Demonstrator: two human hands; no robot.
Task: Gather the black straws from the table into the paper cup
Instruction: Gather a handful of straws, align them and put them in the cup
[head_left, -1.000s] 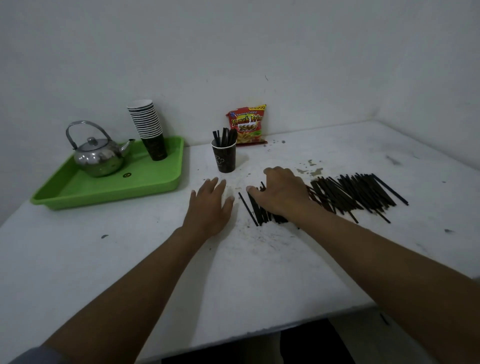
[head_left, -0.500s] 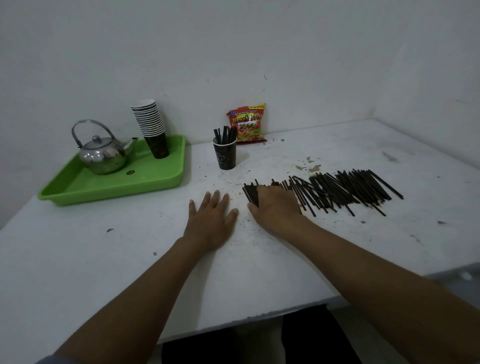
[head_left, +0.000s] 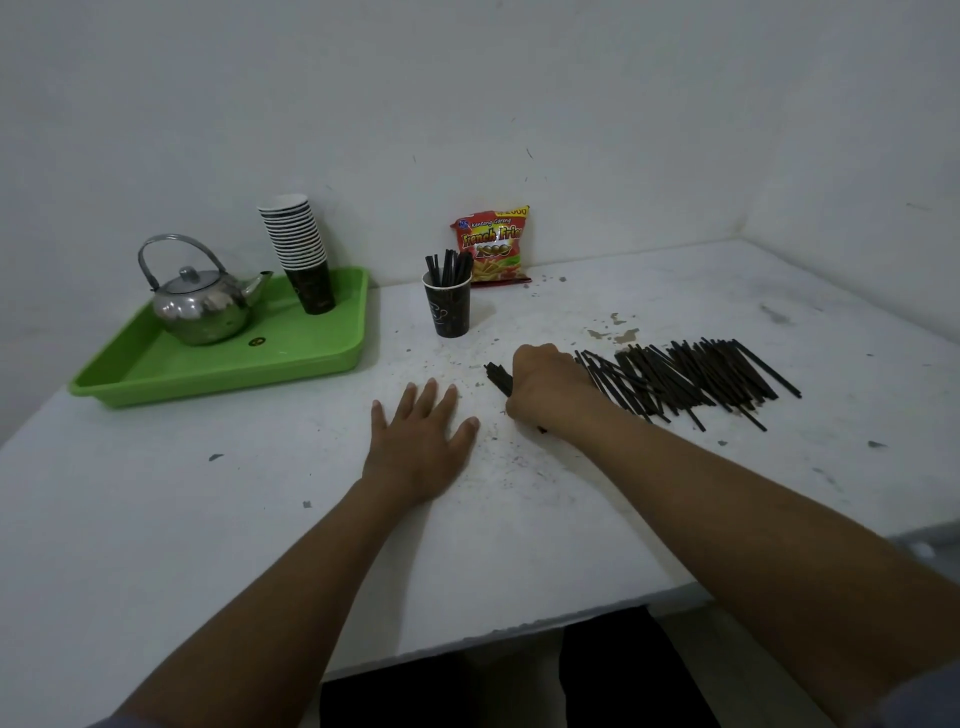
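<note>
Since half a sec ago, the right hand (head_left: 550, 387) has curled tighter: its grip is now a fist round a small bundle of black straws (head_left: 498, 378), whose ends poke out on the thumb side, w/ a bit more showing under the heel of the hand. Before that it lay flatter over the near end of the spread, raking them together. So the gathering part of this batch looks done; next is prob. a lift and carry to the cup. Can't tell if the bundle is off the surface (head_left: 519, 519) yet.

Left hand (head_left: 421, 441) hasn't moved: flat on the surface, fingers straight and spread, holding nothing, just beside the right hand.

Rest of the straws, the loose pile (head_left: 685, 379), lies in a long fan to the right of the fist, still most of the job by the look of it.

Containers:
- paper cup (head_left: 447, 309), dark, upright, beyond the hands and apart from them; holds a few straws standing on end, far from full.
- green tray (head_left: 234, 364) at left: carries a metal kettle (head_left: 200, 306) and a cup stack (head_left: 301, 249). Stack is nested, can't see inside.
- snack bag (head_left: 493, 244) leans on the wall behind the cup, sealed as far as I can tell.
</note>
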